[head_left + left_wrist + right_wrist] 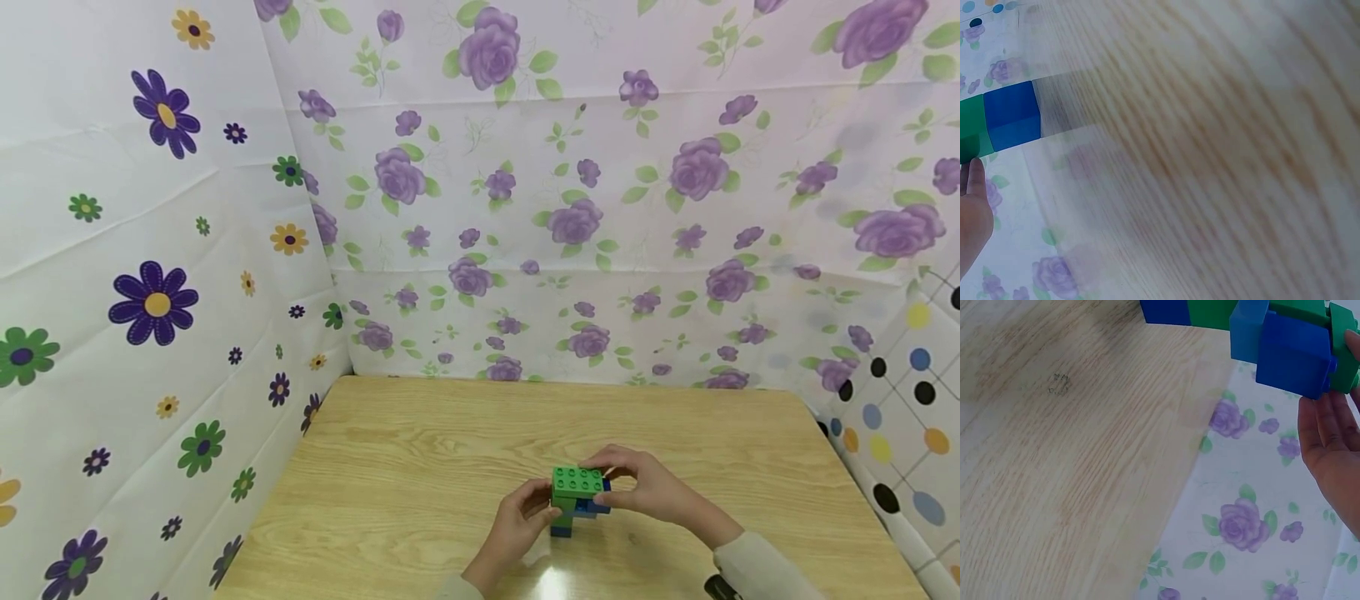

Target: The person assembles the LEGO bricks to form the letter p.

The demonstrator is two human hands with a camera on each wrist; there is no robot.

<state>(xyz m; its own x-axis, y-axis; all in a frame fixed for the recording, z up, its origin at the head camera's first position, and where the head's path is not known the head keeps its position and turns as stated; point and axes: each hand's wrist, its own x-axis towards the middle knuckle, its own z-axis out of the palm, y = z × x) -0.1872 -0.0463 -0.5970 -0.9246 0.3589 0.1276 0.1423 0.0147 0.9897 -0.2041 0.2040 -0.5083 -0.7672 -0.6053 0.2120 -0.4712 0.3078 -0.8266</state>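
A small structure of toy building bricks stands on the wooden table. On top lies a bright green studded brick point(578, 482), above a green column point(564, 508) with a dark blue brick point(560, 531) at its foot. Blue bricks point(1294, 353) jut out on the right, under the top brick. My left hand point(513, 525) grips the green column from the left; in the left wrist view only part of that hand shows. With thumb and fingers, my right hand point(652, 487) pinches the right end of the top green brick; its fingertips are partly hidden behind the bricks.
The wooden table point(420, 467) has light grain. Flowered sheets point(525, 208) rise behind it and on the left, and a dotted sheet point(900, 433) hangs on the right. A black object point(722, 587) sits by the right sleeve at the bottom.
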